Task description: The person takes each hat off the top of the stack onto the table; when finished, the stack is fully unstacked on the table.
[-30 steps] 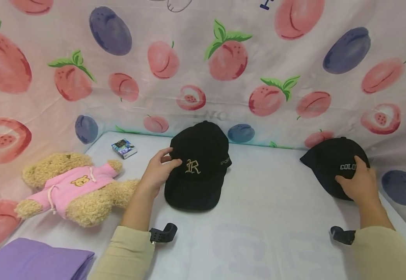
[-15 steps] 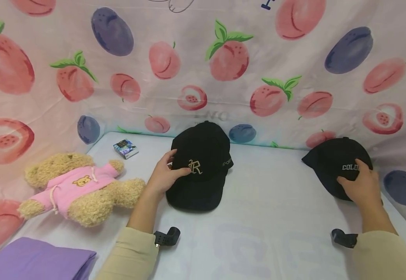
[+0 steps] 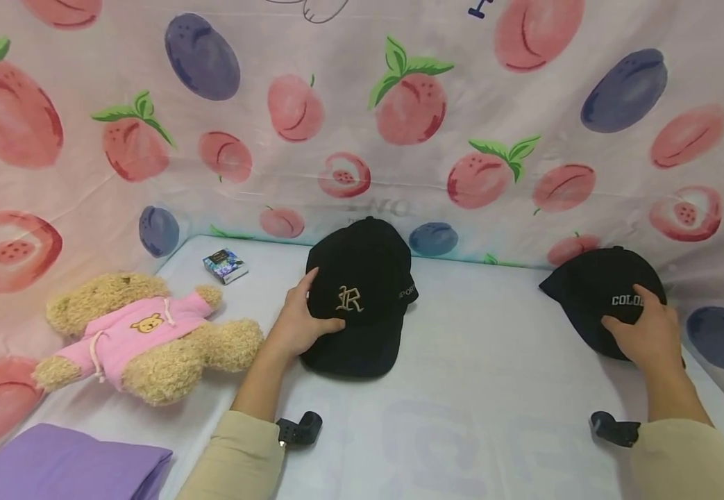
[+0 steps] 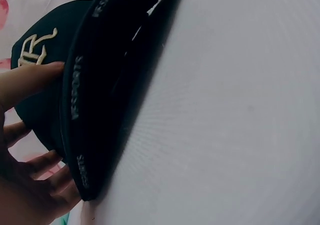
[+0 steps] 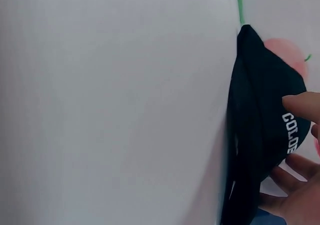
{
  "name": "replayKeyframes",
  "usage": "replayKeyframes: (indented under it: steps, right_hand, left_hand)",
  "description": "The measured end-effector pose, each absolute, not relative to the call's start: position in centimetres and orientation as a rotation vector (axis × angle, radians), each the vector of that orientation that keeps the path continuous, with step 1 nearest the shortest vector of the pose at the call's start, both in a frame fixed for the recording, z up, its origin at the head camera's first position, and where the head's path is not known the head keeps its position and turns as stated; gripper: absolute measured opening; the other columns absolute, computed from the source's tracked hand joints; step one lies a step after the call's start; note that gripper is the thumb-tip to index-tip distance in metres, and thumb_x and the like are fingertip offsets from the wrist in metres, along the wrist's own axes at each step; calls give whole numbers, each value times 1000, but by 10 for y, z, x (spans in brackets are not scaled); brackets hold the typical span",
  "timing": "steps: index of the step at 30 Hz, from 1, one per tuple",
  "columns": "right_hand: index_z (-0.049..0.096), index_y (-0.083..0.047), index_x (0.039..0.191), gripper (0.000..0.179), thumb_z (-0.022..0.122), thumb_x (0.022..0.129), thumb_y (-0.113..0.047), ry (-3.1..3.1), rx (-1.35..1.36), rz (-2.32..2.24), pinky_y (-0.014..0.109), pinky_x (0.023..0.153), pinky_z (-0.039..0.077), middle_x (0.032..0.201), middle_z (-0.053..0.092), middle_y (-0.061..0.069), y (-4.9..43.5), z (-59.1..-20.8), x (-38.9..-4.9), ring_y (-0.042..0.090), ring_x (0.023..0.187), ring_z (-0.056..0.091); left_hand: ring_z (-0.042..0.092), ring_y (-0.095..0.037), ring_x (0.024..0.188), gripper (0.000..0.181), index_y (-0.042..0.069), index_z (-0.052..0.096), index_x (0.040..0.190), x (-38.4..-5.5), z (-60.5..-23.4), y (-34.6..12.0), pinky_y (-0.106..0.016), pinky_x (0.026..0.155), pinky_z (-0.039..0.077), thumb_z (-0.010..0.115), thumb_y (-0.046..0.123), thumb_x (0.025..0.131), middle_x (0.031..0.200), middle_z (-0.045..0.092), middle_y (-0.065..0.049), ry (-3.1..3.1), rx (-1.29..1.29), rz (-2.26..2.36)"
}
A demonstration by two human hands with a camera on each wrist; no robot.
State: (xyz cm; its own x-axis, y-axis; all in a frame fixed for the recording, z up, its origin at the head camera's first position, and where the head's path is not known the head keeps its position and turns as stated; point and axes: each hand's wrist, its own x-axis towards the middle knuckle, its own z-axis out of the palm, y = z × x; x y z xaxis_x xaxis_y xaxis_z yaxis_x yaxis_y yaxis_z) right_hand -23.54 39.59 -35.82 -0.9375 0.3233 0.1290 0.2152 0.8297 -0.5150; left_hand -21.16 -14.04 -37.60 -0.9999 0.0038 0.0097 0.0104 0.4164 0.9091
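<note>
A black baseball cap [image 3: 368, 257] with a gold R on its front rests at the back middle of the white surface, brim toward me. My left hand [image 3: 293, 325] holds its left side; in the left wrist view the thumb lies over the front of the cap [image 4: 47, 100] below the letter, with fingers along the edge. Farther right, a second black cap [image 3: 586, 285] with white lettering lies with its brim pointing left. My right hand [image 3: 649, 340] grips its crown, thumb and fingers spread across it in the right wrist view, beside the letters on the cap [image 5: 270, 100].
A teddy bear [image 3: 143, 340] in a pink hoodie lies on the left, near my left forearm. Behind it sits a small blue patterned box [image 3: 225, 266]. Folded purple cloth [image 3: 68, 462] occupies the front left corner. A fruit-print curtain [image 3: 399, 180] hangs behind the surface.
My left hand has shifted right and slightly down along the R cap, its thumb now below the letter. My right hand stays on the other cap; both caps remain in place.
</note>
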Motion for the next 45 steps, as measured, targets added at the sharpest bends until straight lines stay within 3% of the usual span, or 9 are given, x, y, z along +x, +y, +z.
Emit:
replayKeyframes:
  steps: [15,24,45]
  right_hand:
    - [12,0,164,80,57,102,-24,-2736,-429,890,79,112,23,163,10,41,384,-351,-235,63,149,12]
    - [16,-4,165,80,60,101,-25,-2668,-429,958,75,115,25,159,24,42,364,-347,-235,61,145,25]
    - [16,-11,166,81,61,102,-30,-2637,-304,1207,71,116,29,165,23,33,320,-338,-228,56,148,28]
  left_hand:
    - [28,-39,153,106,17,18,166,-208,-377,-144,-59,125,22,85,24,84,164,25,-22,-2690,-52,-1624]
    - [27,-40,153,106,17,17,166,-208,-376,-143,-60,125,22,85,23,84,164,25,-23,-2688,-56,-1627]
    - [28,-39,154,105,16,17,166,-210,-375,-142,-58,125,23,84,23,85,164,26,-23,-2713,-42,-1592]
